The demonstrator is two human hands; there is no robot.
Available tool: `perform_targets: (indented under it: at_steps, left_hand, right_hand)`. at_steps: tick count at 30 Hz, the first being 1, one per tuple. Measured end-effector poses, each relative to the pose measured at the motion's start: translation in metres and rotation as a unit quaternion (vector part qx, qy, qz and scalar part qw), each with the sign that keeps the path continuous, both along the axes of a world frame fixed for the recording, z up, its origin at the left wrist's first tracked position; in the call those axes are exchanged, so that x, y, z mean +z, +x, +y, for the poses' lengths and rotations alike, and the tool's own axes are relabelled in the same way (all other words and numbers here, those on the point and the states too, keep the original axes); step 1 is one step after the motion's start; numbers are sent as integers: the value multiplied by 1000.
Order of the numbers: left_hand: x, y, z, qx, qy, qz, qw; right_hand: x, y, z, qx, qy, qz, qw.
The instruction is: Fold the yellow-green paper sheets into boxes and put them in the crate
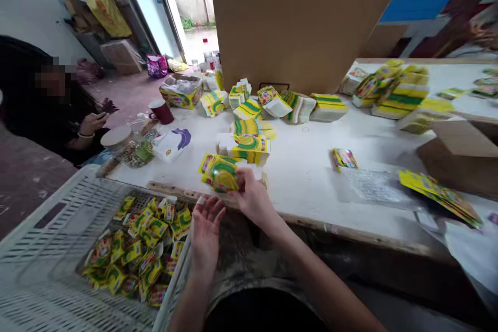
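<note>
My right hand is closed on the near end of a yellow and green printed carton, which looks flat and lies just above the front edge of the table. My left hand is open beside the basket's rim, palm turned up and fingers apart, with nothing in it. Behind the held carton lies a stack of yellow and white cartons. Left of my left hand, the white plastic basket holds many small yellow packs in a loose heap.
Along the back of the white table stand bundles of flat cartons before a large cardboard sheet. A maroon mug, a jar and a tissue pack sit left. Right are an open box and a seated person is at left.
</note>
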State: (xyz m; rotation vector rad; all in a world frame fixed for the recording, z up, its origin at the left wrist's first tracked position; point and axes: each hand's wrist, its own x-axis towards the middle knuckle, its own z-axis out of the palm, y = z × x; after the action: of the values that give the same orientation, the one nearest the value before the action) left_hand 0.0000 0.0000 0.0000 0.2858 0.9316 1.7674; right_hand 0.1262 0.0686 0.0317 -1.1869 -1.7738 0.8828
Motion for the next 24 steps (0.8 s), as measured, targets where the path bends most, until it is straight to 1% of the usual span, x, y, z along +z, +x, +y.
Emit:
perform_targets:
  at_steps: [2,3,5,6,7,9,11,13,15,17,20,22,24]
  left_hand:
    - [11,5,0,-1,21,-8,1000]
    - [16,8,1,1,31,-13,999]
    - [26,12,3,6,49,-22,999]
    - [29,13,4,14,59,-29,998]
    - [32,14,5,26,68,-33,997]
    - [35,15,6,55,68,-28,996]
    - [33,15,3,65,52,-3,997]
    - [30,15,-1,44,45,40,997]
    - [25,14,-6,17,45,93,995]
    - [20,14,-8,7,32,140,990]
    - [15,10,-8,13,0,183,983]
    - [19,2,-7,3,-9,198,980]
    - [28,-10,-7,-9,11,235,972]
  right_hand:
    - [-7,0,-24,115,-81,66,988]
    - [-9,0,-35,154,-112,95,977]
    - [-9,-2,-54,198,-176,166,950]
    - [-8,-3,-62,198,-195,195,940]
    - [-5,-5,-68,189,-199,210,938]
    - [-1,-7,-74,169,-184,202,947]
    - [0,-8,-73,144,-176,180,957]
    - [-2,-4,-66,105,-175,186,961]
    - [-4,3,-58,73,-157,210,962]
    - [-6,11,-50,66,-145,229,960]
    - [-7,22,-44,69,-150,221,961]
    - [-5,30,-42,60,-117,200,971]
    - [-1,39,-41,40,-21,137,990]
